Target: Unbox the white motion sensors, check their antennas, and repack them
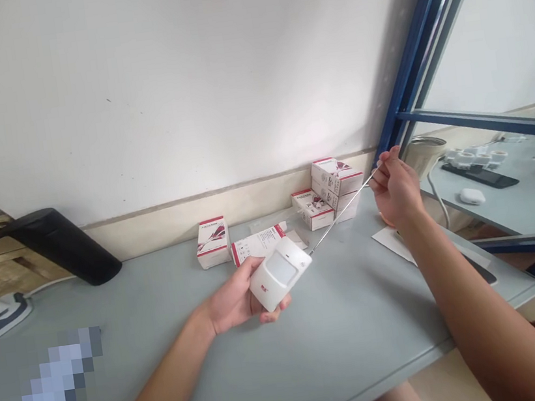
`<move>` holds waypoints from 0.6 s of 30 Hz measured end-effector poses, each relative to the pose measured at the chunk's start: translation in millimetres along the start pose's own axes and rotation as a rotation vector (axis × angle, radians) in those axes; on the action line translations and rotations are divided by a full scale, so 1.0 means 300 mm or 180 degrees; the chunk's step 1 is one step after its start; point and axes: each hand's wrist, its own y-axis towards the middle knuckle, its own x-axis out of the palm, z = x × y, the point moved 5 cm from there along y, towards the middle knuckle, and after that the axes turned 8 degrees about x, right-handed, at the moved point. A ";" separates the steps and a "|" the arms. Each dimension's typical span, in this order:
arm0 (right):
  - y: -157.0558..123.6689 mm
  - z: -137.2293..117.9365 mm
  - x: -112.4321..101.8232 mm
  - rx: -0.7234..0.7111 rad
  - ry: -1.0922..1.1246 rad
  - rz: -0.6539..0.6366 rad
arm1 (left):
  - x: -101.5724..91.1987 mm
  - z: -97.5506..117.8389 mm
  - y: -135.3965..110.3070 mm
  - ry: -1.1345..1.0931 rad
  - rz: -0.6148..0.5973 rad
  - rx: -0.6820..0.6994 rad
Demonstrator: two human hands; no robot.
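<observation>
My left hand point(240, 294) is wrapped round a white motion sensor point(277, 275), its window side turned up, above the grey table. From the sensor's upper right corner a thin metal telescopic antenna point(336, 219) runs out long and slanting upward. At the antenna's far end, my right hand point(395, 187) pinches the tip with closed fingers. Behind the sensor lies a white and red box point(259, 242), partly covered by it.
On the grey table point(211, 372), a small box point(212, 242) stands near the wall, with several stacked boxes point(337, 185) further right. A black cylindrical object point(64, 247) leans at left. Paper point(391, 243) and a dark flat device point(476, 265) lie beside my right forearm. A blue frame point(397, 98) borders the table.
</observation>
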 end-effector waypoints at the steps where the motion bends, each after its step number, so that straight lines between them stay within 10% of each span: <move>1: 0.003 0.006 0.000 0.0011 -0.0020 -0.0020 | -0.005 0.001 -0.004 0.0028 -0.0022 0.0018; 18: -0.018 0.030 0.001 -0.0314 -0.0462 0.0433 | -0.031 -0.012 -0.006 -0.0075 0.0008 0.0364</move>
